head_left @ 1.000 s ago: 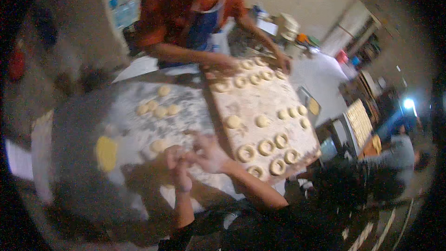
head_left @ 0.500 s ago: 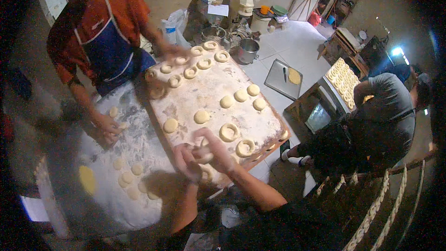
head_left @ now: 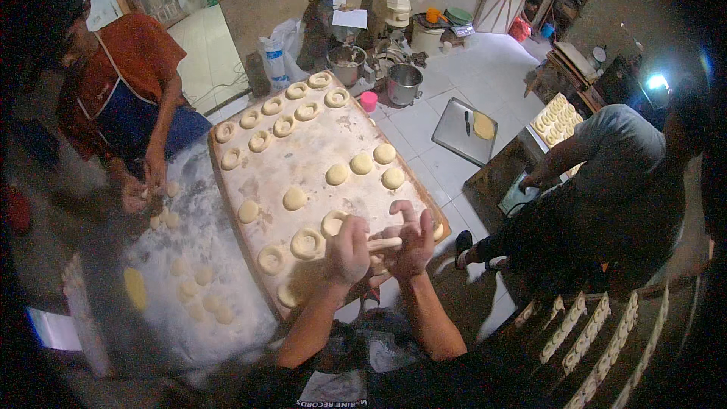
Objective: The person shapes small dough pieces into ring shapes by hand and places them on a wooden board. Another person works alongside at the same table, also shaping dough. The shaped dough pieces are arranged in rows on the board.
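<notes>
My left hand [head_left: 350, 251] and my right hand [head_left: 413, 238] are over the lower right of a floured wooden board [head_left: 265, 159]. A pale, roll-shaped piece [head_left: 385, 244], perhaps dough, spans between them; my left fingers curl round one end, and my right hand holds the other with a finger raised. Just left of my hands lie dough rings [head_left: 307, 242], one partly hidden. Smooth dough rounds [head_left: 360, 164] lie in the board's middle and left, and rows of rings [head_left: 284, 125] along its far side.
A co-worker [head_left: 132, 68] handles dough at the floured left table [head_left: 197, 250]. Another person [head_left: 613, 182] bends by an oven-like box with a tray of rings [head_left: 556, 117]. A metal tray [head_left: 447, 132], pots [head_left: 404, 85] and racks [head_left: 606, 333] stand around.
My hands have moved rightward, from the left table onto the board, and spread apart around the pale piece. The co-worker's hands have moved from the board to the left table.
</notes>
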A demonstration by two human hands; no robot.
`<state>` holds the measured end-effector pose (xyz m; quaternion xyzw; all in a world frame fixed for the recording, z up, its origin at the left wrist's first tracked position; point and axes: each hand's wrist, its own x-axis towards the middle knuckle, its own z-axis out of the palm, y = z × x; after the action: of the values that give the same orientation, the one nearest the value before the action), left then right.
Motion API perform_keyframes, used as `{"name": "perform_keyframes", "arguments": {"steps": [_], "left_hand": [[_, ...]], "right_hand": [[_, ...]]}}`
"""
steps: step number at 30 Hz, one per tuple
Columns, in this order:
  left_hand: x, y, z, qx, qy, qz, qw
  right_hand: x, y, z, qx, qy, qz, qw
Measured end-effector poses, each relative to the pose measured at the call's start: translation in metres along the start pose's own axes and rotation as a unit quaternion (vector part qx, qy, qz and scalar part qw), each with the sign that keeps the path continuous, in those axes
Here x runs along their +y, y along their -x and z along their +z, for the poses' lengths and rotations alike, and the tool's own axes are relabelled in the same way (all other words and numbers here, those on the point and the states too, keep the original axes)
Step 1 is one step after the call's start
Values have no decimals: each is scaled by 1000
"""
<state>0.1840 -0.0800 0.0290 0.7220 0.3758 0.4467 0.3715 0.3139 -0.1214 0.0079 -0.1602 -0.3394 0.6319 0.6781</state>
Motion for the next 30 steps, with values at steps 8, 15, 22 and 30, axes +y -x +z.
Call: {"name": "perform_keyframes", "arguments": {"steps": [8,15,22,30], "left_hand": [[31,-20,43,-137,15,-120,983],[-11,-49,53,-200,-345,-118,910],[-14,-22,47,-277,-365,-86,884],[-3,-32,53,-276,-369,-46,886]], "right_hand": [[-23,10,-45,217,367,24,904],[-37,11,-74,269,747,98,601],[-33,18,-38,221,832,116,495],[-57,-11,-87,228,732,120,631]]}}
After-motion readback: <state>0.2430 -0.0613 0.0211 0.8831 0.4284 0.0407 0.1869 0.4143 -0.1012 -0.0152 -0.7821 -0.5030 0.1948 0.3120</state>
